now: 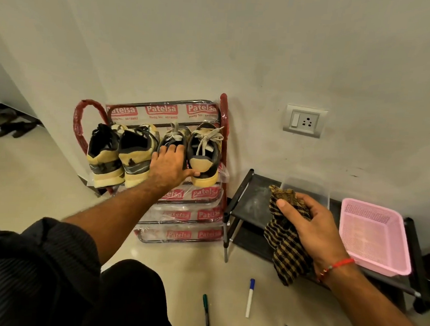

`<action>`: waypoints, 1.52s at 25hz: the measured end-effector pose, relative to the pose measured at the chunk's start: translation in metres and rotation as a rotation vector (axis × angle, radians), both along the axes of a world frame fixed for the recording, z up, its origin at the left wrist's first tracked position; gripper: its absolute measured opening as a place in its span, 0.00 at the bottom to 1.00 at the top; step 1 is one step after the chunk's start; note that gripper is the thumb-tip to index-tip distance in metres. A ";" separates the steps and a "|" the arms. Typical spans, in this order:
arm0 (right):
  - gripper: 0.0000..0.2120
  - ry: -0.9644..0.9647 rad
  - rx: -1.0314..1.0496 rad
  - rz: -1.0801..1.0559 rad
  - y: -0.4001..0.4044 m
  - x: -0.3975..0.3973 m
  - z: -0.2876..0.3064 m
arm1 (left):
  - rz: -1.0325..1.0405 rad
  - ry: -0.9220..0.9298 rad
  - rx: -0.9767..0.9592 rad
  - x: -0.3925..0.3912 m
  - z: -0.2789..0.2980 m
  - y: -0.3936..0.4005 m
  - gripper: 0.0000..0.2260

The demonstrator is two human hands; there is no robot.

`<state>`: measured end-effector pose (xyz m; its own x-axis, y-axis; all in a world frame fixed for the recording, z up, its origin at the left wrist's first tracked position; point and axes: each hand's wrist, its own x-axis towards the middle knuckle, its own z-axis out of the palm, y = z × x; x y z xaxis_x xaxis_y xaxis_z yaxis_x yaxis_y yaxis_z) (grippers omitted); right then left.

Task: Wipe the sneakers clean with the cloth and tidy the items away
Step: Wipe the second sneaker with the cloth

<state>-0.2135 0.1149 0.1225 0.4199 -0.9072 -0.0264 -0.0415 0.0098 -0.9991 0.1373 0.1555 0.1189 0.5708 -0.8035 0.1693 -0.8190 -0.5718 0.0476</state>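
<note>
Several yellow-and-black sneakers stand heels out on the top shelf of a red-framed shoe rack (pixel 223 117) wrapped in plastic. My left hand (pixel 170 163) grips the heel of the third sneaker (pixel 175 134), fingers over its collar and thumb under the heel. The rightmost sneaker (pixel 205 153) touches that hand's thumb side. Two more sneakers (pixel 121 156) sit to the left. My right hand (pixel 311 227) holds a bunched black-and-tan checked cloth (pixel 285 246) above a low black stand.
A low black stand (pixel 254 198) to the right carries a clear plastic box (pixel 306 188) and a pink mesh basket (pixel 374 235). Several markers, among them a blue-capped one (pixel 250 297), lie on the floor. A wall socket (pixel 304 120) sits above the stand.
</note>
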 end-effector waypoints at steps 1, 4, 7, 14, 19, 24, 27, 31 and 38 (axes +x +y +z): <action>0.13 0.000 0.000 0.003 0.000 0.000 -0.001 | 0.006 0.060 0.032 0.004 0.005 0.001 0.35; 0.12 0.004 0.010 0.011 0.002 0.000 -0.004 | 0.113 0.261 0.051 0.015 0.022 0.001 0.25; 0.11 0.014 -0.009 0.019 0.003 -0.001 -0.006 | 0.095 0.339 0.137 0.025 0.036 -0.004 0.20; 0.11 -0.010 -0.016 0.012 0.000 -0.009 0.000 | 0.136 0.645 -0.397 0.026 0.092 0.010 0.12; 0.11 -0.111 0.033 -0.008 0.007 -0.014 0.012 | 0.124 0.676 -0.530 0.002 0.166 0.058 0.16; 0.12 -0.294 0.233 -0.004 0.017 -0.025 0.027 | -0.088 0.713 -0.585 -0.070 0.221 0.122 0.15; 0.14 -0.353 0.240 -0.020 0.019 -0.032 0.029 | -0.135 0.830 -0.504 -0.117 0.207 0.135 0.13; 0.11 -0.253 0.089 -0.101 0.018 -0.054 0.037 | -0.192 1.020 -0.337 -0.179 0.126 0.120 0.12; 0.25 -0.303 0.398 -0.074 0.008 -0.092 0.003 | -0.242 1.359 -0.190 -0.215 0.011 0.084 0.09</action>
<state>-0.3054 0.1226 0.1251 0.3970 -0.8794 -0.2627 0.2651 0.3839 -0.8845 -0.0778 0.2391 0.1302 0.2255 -0.9323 -0.2828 -0.1456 -0.3192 0.9364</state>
